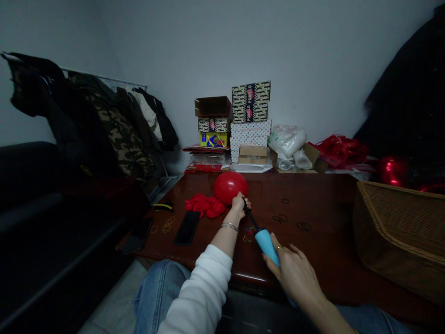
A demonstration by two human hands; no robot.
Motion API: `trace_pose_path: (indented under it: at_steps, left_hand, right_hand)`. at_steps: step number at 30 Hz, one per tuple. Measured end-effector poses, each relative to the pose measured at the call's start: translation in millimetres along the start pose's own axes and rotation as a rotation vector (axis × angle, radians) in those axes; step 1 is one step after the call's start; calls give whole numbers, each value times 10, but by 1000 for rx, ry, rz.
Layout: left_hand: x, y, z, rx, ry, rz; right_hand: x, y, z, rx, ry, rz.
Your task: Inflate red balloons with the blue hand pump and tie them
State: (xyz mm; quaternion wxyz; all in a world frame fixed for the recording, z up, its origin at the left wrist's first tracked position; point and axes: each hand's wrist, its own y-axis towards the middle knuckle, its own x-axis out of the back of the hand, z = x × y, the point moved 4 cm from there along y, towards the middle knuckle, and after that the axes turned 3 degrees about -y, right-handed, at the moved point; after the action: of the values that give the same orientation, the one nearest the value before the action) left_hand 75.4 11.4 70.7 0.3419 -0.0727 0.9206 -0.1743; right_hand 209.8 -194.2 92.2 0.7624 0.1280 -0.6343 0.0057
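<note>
Right hand (pixel 298 274), lower right of centre, grips a blue pump (pixel 265 244); mid-frame, the left hand (pixel 239 204) clasps its black tube (pixel 252 219) at the red balloon (pixel 227 186). Inflating seems underway; the next stroke needs a firm seal.

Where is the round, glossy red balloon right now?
In the head view, the balloon is near the middle, at the left hand, right of and beyond the crumpled red heap.

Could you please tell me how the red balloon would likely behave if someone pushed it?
The red balloon looks rounded and inflated, so it is probably light and apt to roll if released. Its smooth, glossy skin suggests a springy, fragile surface.
</note>
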Motion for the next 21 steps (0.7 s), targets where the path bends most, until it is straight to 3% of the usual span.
trace_pose_path:
  at_steps: [6,16,21]
  left_hand:
    - [-2,-39,1,-19,-6,-1]
    - [-54,-108,131,9,9,7]
    - [-26,-98,90,-8,9,-8]
  right_hand:
    - [23,117,22,7,-3,28]
    - [51,610,153,-20,-66,40]
    - [10,650,179,-20,-55,58]
